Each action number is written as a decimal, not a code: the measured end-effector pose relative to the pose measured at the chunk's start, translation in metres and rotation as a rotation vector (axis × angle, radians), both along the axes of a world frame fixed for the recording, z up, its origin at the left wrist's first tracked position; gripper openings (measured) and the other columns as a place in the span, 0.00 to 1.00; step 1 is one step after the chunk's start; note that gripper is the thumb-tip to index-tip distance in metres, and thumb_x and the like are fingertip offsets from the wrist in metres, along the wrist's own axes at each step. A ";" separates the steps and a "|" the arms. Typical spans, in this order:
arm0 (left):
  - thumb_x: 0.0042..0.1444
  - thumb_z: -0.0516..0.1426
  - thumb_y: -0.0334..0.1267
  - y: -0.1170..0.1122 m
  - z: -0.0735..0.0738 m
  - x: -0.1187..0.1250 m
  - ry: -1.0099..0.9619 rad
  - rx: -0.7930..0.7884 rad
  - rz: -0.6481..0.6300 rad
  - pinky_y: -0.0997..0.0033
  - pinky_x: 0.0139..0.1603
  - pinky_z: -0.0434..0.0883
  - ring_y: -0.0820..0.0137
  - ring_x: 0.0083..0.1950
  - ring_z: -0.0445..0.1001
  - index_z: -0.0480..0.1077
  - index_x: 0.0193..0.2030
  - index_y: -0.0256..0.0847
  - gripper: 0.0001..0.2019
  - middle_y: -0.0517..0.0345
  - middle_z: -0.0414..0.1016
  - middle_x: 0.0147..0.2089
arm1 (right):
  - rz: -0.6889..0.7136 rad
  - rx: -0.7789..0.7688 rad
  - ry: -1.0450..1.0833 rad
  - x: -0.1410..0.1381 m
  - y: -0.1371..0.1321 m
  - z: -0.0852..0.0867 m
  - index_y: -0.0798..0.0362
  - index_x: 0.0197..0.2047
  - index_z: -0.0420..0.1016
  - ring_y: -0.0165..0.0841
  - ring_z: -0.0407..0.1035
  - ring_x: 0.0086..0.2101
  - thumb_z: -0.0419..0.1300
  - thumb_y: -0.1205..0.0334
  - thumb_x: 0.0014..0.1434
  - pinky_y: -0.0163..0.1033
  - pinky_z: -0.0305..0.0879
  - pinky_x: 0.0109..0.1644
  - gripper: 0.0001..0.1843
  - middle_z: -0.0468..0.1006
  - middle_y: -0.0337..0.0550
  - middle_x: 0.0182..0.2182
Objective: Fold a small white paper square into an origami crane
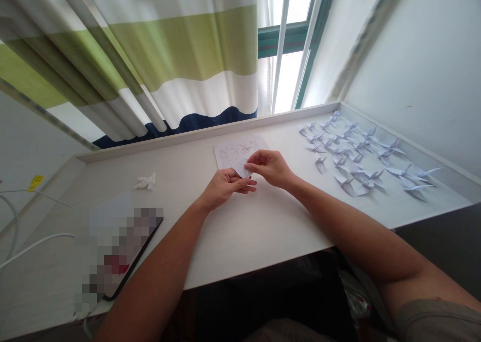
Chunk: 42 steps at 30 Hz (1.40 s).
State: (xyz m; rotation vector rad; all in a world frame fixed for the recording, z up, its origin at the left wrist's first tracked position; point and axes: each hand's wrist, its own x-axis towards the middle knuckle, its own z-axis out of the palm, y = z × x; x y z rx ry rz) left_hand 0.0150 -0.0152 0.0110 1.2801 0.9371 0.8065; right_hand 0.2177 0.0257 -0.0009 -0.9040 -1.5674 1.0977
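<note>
Over the desk [244,231], left hand [225,185] and right hand [271,167] both pinch one small folded paper [241,169] in their fingertips — at the near edge of a printed sheet [236,151], its writing too small to read — paper cranes [361,154] spread to the right.

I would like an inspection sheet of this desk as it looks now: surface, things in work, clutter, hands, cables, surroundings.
Surface: white desk, raised rim at the back and right.
Job's things: small folded paper held near a printed sheet; many folded paper cranes laid out at the right.
Clutter: crumpled tissue; flat dark-edged item, blurred.
Grippers: left hand and right hand both pinch the small folded paper.
Cables: white cables at the left edge.
Surroundings: striped curtain, window, white wall.
</note>
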 end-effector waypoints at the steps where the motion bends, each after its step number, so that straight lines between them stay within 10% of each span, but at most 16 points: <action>1: 0.52 0.75 0.52 0.000 0.000 0.000 0.008 -0.008 -0.005 0.51 0.54 0.81 0.55 0.45 0.88 0.78 0.39 0.35 0.22 0.38 0.88 0.46 | -0.004 0.011 -0.011 0.000 0.000 0.000 0.51 0.32 0.81 0.35 0.77 0.31 0.77 0.47 0.51 0.42 0.75 0.36 0.18 0.84 0.42 0.29; 22: 0.55 0.71 0.61 0.004 -0.007 0.002 0.030 -0.010 -0.020 0.59 0.48 0.82 0.57 0.42 0.88 0.83 0.40 0.33 0.27 0.41 0.88 0.40 | -0.048 0.166 -0.136 -0.002 -0.009 0.006 0.51 0.31 0.79 0.36 0.77 0.32 0.72 0.55 0.58 0.44 0.76 0.42 0.10 0.85 0.43 0.30; 42: 0.60 0.68 0.59 0.006 -0.011 0.002 0.026 0.199 0.028 0.64 0.39 0.80 0.56 0.45 0.88 0.81 0.46 0.33 0.26 0.41 0.88 0.42 | 0.151 -0.101 0.151 -0.006 -0.007 -0.001 0.53 0.35 0.80 0.34 0.76 0.32 0.77 0.42 0.52 0.42 0.72 0.40 0.23 0.82 0.41 0.30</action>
